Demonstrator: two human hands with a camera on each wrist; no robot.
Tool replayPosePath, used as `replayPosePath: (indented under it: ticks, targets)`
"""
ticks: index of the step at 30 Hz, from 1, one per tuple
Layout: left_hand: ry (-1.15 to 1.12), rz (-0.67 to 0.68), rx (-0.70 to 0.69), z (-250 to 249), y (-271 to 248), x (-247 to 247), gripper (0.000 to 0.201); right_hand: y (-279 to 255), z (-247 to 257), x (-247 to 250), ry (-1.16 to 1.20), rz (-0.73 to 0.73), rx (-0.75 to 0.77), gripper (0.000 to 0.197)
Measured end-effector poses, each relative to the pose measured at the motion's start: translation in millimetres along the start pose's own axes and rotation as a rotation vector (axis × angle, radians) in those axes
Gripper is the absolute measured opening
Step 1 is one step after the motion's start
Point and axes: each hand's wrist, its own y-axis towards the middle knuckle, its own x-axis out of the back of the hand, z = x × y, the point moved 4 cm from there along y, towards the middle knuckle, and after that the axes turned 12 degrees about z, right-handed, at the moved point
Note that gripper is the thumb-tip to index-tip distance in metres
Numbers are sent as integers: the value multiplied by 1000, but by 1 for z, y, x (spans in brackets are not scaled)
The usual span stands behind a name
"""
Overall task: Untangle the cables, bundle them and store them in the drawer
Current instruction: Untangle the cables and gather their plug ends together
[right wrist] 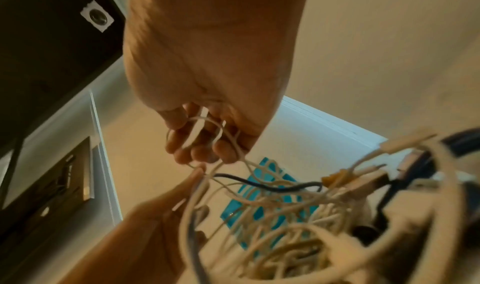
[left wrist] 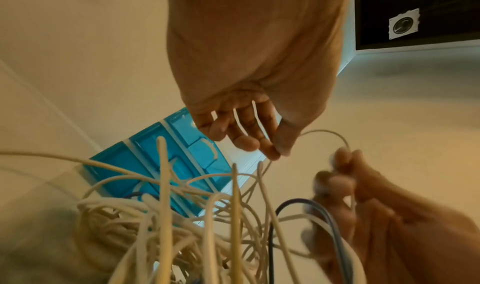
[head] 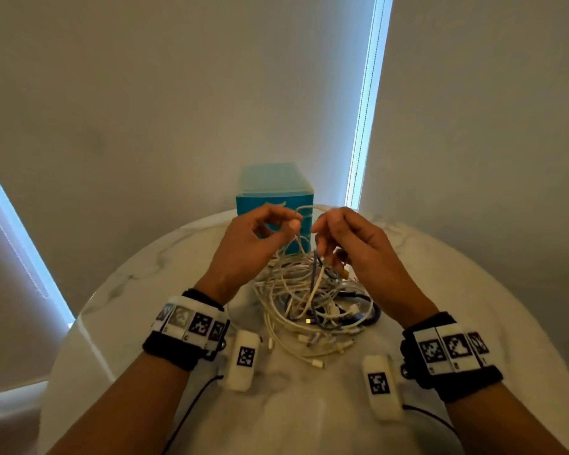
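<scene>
A: Head view. Both hands raised over a round marble table [head: 473,290]. Left hand [head: 247,247] pinches a thin white cable [head: 309,209] between thumb and forefinger; right hand [head: 352,244] pinches the same strand just beside it. The strand arcs between the two pinches.

B: And the rest of the cables?

A: The tangle of cables [head: 309,300] lies on the table directly below both pinches, with strands rising up to the fingers. Mostly white, a few dark blue. Loose connector ends trail from its near side.

B: Drawer?

A: A blue drawer unit [head: 273,195] stands just beyond the hands, partly hidden by them. From the head view I cannot tell whether any drawer is open.

B: What do the wrist cameras add?

A: Left wrist view shows the drawer unit's [left wrist: 155,165] front from below, with several drawer fronts behind the strands, and the white cable [left wrist: 327,134] looping out of the left hand [left wrist: 246,111] to the right hand [left wrist: 363,196], which is blurred. Right wrist view shows more than one white strand threaded through the right hand's [right wrist: 207,124] curled fingers [right wrist: 200,150], which the head view hides. A yellowish connector [right wrist: 335,178] sits in the tangle [right wrist: 285,226], to the side of that hold.

B: Unclear?

A: Which strand belongs to which cable. The near strands are out of focus.
</scene>
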Motion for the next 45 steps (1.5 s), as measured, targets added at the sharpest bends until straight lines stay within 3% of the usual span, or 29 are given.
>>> replayPosePath:
  ticks: [3, 5, 9, 13, 16, 19, 22, 24, 27, 31, 33, 36, 38, 41, 45]
  targets:
    - [-54, -152, -33, -3, 7, 16, 13, 0, -25, -6, -78, 60, -303, 44]
    - [-89, -200, -89, -8, 7, 22, 15, -1, -34, -7, -151, 81, -406, 46]
    - [-133, -123, -166, -21, 7, 21, 16, 3, -28, -2, -39, -57, -249, 21]
    - [-80, -28, -56, -14, 9, 23, 14, 7, -24, -3, -68, -177, -182, 12]
    - [-18, 89, 100, 7, 5, 23, 19, 6, -17, -3, -75, -223, -165, 29]
    - [1, 276, 168, 15, 2, 6, 33, 4, 1, 4, -19, -257, 5, 43]
    - [38, 273, 141, 11, 8, -1, 44, 1, 20, 9, 19, -231, 148, 39]
    - [146, 247, 113, 12, 13, -1, 40, 1, 27, 11, 49, -206, 193, 37]
    - [235, 166, 72, 14, 14, 0, 30, 5, 23, 12, 88, -207, 170, 37]
    - [101, -32, 32, 8, 15, 12, 21, 9, -1, -4, 169, -169, -25, 33]
    - [-65, -114, 29, 5, 16, 20, 21, 10, -14, -17, 145, -58, -202, 34]
    - [-179, -166, 2, -3, 13, 28, 20, 9, -30, -34, -91, 204, -386, 35]
    - [-194, -174, -20, -9, 9, 30, 21, 11, -31, -33, -99, 146, -373, 30]
    - [-219, -75, -47, -16, 5, 24, 23, 15, -27, -22, 34, -116, -233, 36]
    - [-153, 99, -87, -31, 2, 9, 23, 18, -29, -28, -11, -90, -119, 26]
